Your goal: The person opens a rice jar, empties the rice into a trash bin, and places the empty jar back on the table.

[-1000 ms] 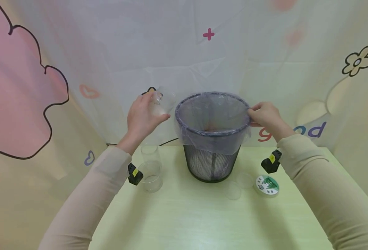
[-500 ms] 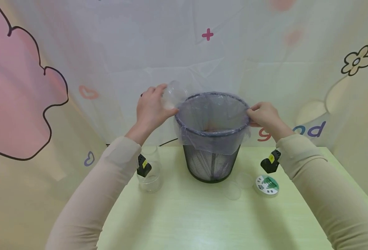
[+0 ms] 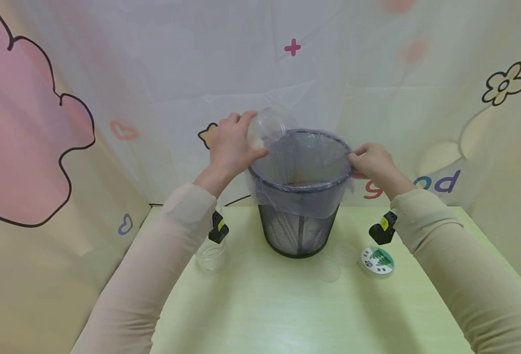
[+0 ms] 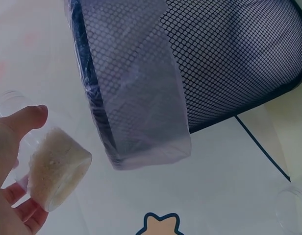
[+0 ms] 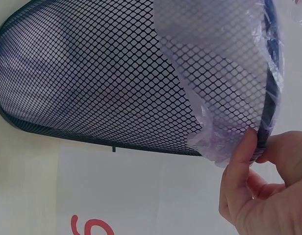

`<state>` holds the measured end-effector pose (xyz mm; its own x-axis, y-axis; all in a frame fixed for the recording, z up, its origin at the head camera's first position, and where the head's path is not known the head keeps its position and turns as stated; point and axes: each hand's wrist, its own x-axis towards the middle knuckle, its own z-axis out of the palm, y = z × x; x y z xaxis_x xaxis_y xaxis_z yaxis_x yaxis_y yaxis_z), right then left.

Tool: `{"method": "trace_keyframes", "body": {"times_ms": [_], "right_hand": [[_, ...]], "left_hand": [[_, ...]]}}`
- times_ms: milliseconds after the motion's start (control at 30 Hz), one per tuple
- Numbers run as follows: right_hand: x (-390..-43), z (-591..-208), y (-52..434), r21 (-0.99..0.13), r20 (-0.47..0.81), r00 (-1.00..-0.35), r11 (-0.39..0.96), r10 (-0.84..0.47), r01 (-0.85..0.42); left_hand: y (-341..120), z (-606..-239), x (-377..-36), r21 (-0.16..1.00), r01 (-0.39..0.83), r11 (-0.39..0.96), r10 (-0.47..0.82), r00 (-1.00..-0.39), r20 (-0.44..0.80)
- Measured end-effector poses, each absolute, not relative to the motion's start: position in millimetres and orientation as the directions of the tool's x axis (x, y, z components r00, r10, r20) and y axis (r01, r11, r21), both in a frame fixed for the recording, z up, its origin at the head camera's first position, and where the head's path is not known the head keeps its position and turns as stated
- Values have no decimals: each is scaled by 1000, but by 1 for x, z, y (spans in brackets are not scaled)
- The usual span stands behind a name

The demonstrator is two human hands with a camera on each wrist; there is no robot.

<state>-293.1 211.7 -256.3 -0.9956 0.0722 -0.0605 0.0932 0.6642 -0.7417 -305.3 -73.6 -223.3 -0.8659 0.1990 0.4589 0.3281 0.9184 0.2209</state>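
Note:
My left hand [image 3: 234, 145] grips a clear plastic jar [image 3: 265, 128] at the left rim of a black mesh wastebasket [image 3: 298, 228]. The jar is tilted, its mouth towards the basket's opening. In the left wrist view, whitish grainy contents [image 4: 60, 169] lie towards the jar's base. A thin translucent bin liner [image 3: 293, 204] lines the basket and folds down over its rim. On the right, my right hand [image 3: 374, 161] pinches the rim and liner between thumb and fingers. Inside the basket, something reddish shows faintly at the bottom.
Beneath my left forearm stands a clear jar [image 3: 212, 256] on the pale table [image 3: 265, 305], partly hidden. Two clear round lids [image 3: 329, 269] lie in front of the basket. To their right is a small round tub [image 3: 377, 261] with a green and white top. A printed curtain [image 3: 176, 59] hangs behind.
My left hand has carried the jar rightward and slightly up, from left of the wastebasket to its rim, with the jar's mouth turned towards the basket. The right hand stays at the rim.

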Motion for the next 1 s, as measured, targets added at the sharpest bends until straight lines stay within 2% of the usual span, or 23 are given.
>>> {"method": "trace_keyframes", "body": {"times_ms": [200, 500, 1000], "right_hand": [[-294, -256, 211, -750, -64, -995, 654, 72, 96], [-295, -256, 211, -752, -66, -995, 653, 68, 94], [-295, -256, 211, -755, -71, -996, 649, 62, 94]], "left_hand": [[-63, -223, -308, 195, 346, 918, 225, -857, 464], [-56, -225, -312, 60, 356, 933, 286, -830, 479], [-49, -230, -316, -77, 383, 921, 369, -787, 494]]}}
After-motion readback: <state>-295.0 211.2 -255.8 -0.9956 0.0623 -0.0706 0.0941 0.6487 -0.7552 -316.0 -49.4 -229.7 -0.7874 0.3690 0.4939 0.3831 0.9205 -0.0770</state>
